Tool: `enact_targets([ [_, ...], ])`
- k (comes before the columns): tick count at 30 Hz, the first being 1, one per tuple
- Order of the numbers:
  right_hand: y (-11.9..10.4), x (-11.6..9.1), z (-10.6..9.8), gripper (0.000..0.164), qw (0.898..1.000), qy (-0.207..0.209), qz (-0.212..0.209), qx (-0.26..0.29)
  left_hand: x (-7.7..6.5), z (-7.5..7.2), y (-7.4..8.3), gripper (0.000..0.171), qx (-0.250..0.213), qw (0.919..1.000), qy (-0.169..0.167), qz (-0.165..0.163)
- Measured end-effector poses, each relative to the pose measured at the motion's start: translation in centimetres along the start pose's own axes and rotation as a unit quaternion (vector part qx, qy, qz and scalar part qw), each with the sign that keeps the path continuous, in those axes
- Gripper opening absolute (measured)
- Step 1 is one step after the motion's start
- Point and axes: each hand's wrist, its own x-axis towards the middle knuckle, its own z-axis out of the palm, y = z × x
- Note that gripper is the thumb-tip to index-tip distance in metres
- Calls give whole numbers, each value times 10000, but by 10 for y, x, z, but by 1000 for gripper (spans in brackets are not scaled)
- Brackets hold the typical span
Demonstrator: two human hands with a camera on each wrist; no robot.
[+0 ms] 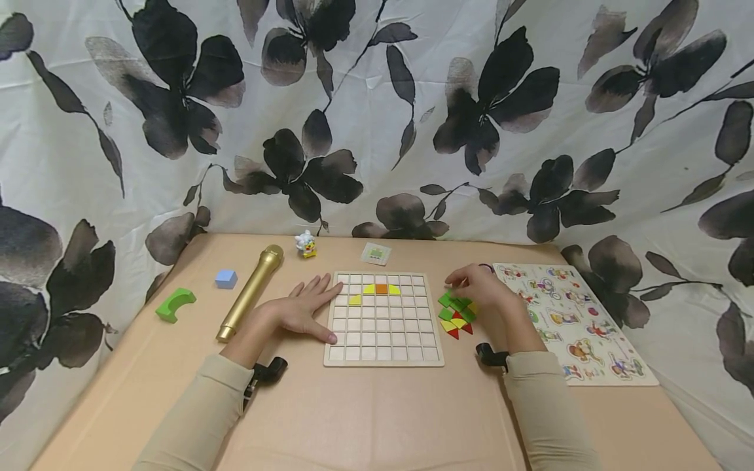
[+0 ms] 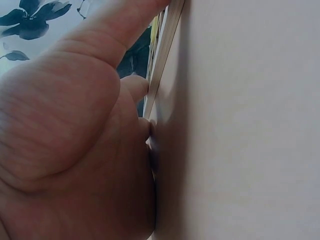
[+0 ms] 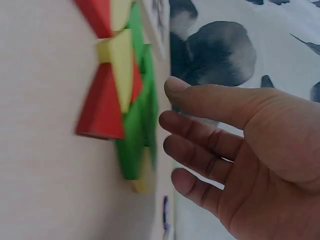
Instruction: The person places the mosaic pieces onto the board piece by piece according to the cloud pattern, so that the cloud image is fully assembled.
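My left hand (image 1: 300, 311) lies spread at the left edge of a wooden grid board (image 1: 384, 337), thumb and fingertips at its rim. Across the board's upper rows sit several small yellow pieces (image 1: 355, 300) and one orange square (image 1: 381, 288). Over a small pile of green, yellow and red blocks (image 1: 453, 314) hovers my right hand (image 1: 484, 288). Its fingers are loosely bent, and the right wrist view shows nothing between thumb and fingertips. In that view a red block (image 3: 101, 102) and green blocks (image 3: 132, 142) lie just left of the fingers.
A picture board (image 1: 595, 327) lies at the right, partly behind my right forearm. A small pattern card (image 1: 376, 254) and a toy figure (image 1: 305, 244) stand at the back. To the left are a gold microphone (image 1: 250, 294), a blue block (image 1: 226, 279) and a green arch (image 1: 175, 303).
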Motion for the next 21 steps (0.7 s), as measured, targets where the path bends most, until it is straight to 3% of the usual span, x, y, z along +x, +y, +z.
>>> enact_targets([
  [11,10,5,7,17,10000,-11,84,-48,0,-1,1,127,-56,10000,21,70],
  [21,11,6,9,12,9992,238,144,281,-1,-2,2,130,-262,9994,52,199],
])
